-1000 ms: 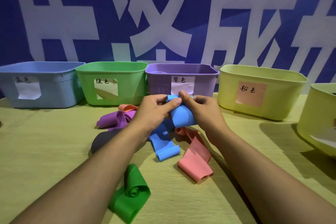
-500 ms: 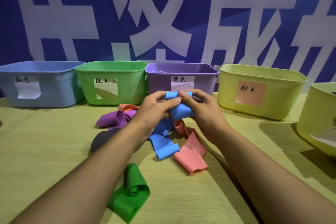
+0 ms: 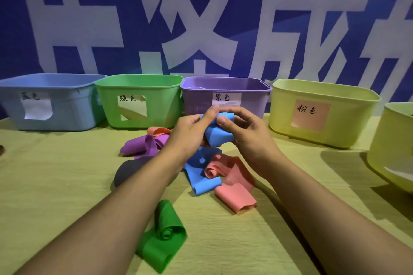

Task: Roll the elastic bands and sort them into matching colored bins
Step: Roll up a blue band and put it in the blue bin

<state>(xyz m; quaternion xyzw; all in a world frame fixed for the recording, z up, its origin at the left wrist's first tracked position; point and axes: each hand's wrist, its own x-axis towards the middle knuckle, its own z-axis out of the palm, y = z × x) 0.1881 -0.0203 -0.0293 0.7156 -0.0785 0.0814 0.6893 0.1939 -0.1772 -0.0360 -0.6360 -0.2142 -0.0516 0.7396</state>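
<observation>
- We are in the rolling step: our left hand and right hand hold the blue band up above the tabletop, in front of the purple bin.
- The fingers of the left hand curl round the top of the roll with the thumb pressed on it; the right thumb pinches the roll from the other side, the remaining right fingers loosely bent behind it.
- The band's loose tail hangs down to the tabletop and lies beside the pink band, so we judge the roll only partly wound.
- Next we would need to wind in the tail while keeping the coil tight, then carry it far left to the blue bin.
- A green band, a purple band and a dark band wait on the tabletop.
- Handwritten labels: the green bin reads 绿色, the purple bin 紫色, the yellow bin carries a pink label reading 粉色. The blue bin's label is too faint for us to read surely.
- The wall banner's large white characters are cropped; we cannot read them.
</observation>
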